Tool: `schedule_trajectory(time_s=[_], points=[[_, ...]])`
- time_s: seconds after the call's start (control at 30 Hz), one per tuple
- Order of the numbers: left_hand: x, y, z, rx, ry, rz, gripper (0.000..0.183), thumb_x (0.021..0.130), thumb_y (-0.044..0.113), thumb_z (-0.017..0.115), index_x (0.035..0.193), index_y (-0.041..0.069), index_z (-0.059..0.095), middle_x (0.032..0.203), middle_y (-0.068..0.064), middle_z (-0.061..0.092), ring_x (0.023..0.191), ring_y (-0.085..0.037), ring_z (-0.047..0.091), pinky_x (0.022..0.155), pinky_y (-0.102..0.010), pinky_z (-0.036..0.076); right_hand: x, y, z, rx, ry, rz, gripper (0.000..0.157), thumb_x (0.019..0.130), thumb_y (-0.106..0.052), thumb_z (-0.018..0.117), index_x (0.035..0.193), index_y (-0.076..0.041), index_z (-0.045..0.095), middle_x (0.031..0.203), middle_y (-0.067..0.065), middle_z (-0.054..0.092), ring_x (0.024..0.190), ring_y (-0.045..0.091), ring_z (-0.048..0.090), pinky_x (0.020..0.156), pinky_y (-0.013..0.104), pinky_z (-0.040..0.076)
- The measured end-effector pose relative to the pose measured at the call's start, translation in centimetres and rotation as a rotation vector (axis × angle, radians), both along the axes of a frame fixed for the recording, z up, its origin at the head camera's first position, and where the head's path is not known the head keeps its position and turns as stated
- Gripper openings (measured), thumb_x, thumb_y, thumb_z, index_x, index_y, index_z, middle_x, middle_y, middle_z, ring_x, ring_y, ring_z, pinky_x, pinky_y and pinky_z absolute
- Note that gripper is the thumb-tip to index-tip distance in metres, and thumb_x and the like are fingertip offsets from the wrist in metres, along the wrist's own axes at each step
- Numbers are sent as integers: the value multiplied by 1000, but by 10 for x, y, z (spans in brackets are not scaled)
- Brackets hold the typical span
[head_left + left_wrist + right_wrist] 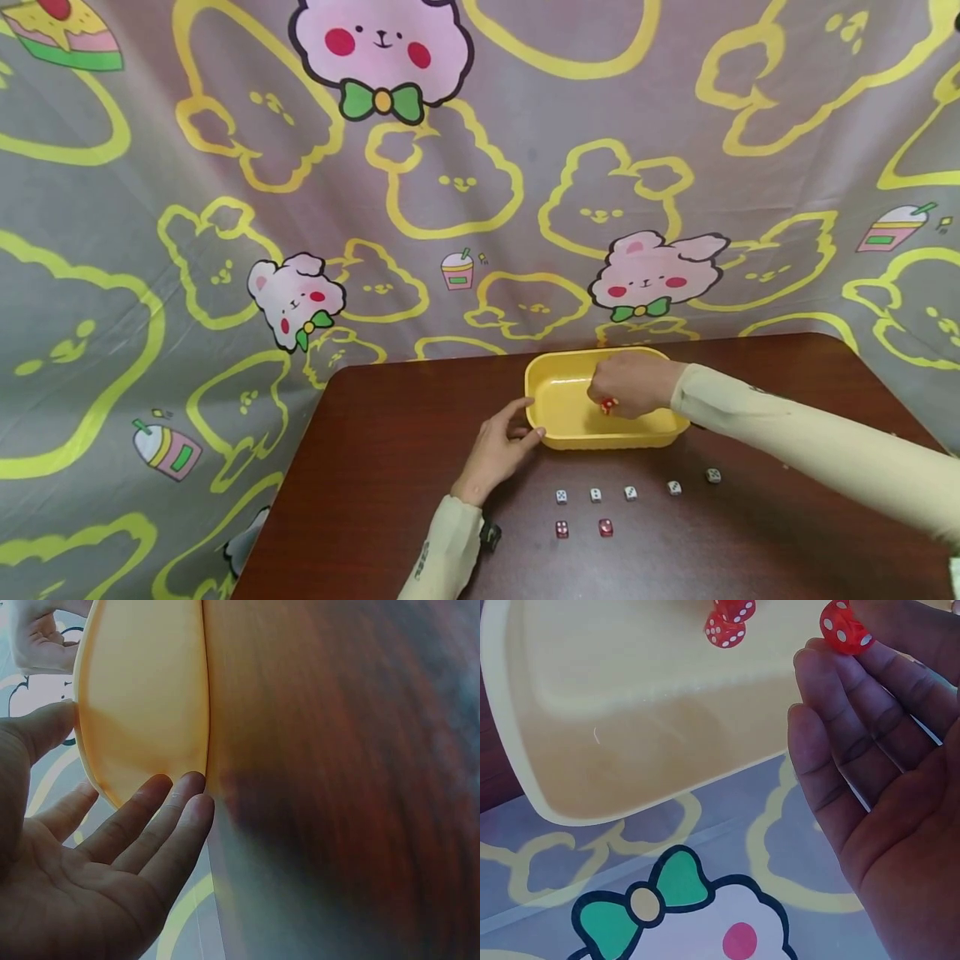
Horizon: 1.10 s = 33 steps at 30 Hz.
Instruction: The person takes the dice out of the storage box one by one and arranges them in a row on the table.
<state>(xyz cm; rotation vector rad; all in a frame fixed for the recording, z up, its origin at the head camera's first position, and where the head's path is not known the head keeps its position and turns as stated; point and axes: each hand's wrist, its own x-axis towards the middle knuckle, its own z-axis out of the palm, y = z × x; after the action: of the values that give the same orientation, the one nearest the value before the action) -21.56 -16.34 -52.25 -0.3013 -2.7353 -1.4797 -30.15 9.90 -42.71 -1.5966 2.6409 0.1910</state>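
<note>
Red die (pixel 846 628), cube with white pips, pinched between thumb and fingers of the right hand (pixel 633 385), which hangs over the yellow tray (pixel 600 442); remaining fingers loosely bent, seen from the palm side. Key relation: held die against the tray floor below it, where a loose red pair (pixel 725 631) lies just beside the pinch, toward picture-left in the right wrist view, one die touching or overlapping the other, cannot tell which. Cube has no long axis; tray's runs left to right across the table (pixel 405 433), right hand being much the nearer to the loose pair. Left hand (pixel 495 454) at the tray's left end, fingers spread and relaxed against rim and end wall, grasping no die. Judgement: any lowering or lifting here depends on the gap between pinch and pair, the left hand probably steadying the tray. Nearer the person, well apart from both hands' fingertips: five white dice (pixel 630 493) in a loose row, with two table-top red dice (pixel 562 529) before them
</note>
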Motion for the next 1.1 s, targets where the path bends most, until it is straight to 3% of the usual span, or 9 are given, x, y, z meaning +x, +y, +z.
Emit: schedule_trajectory(time_s=[0.57, 0.77, 1.1], points=[[0, -1, 1, 13, -1, -5, 53, 98, 30, 75, 147, 22, 58, 141, -14, 65, 109, -25, 76, 85, -29, 63, 16, 7, 13, -22, 47, 25, 15, 83, -18, 84, 77, -22, 71, 69, -11, 66, 60, 8, 51, 55, 25, 43], [0, 0, -1, 7, -2, -1, 53, 97, 29, 76, 146, 21, 58, 141, -14, 65, 108, -24, 76, 84, -28, 63, 24, 10, 13, -25, 81, 45, 17, 82, -16, 84, 75, -22, 69, 66, -12, 62, 57, 9, 46, 52, 26, 37], [0, 0, -1, 10, 10, -6, 52, 97, 26, 76, 146, 18, 58, 140, -15, 66, 106, -25, 76, 82, -27, 63, 32, 14, 13, -27, 29, 9, 20, 82, -18, 85, 75, -22, 66, 67, -13, 62, 58, 9, 44, 55, 26, 36]])
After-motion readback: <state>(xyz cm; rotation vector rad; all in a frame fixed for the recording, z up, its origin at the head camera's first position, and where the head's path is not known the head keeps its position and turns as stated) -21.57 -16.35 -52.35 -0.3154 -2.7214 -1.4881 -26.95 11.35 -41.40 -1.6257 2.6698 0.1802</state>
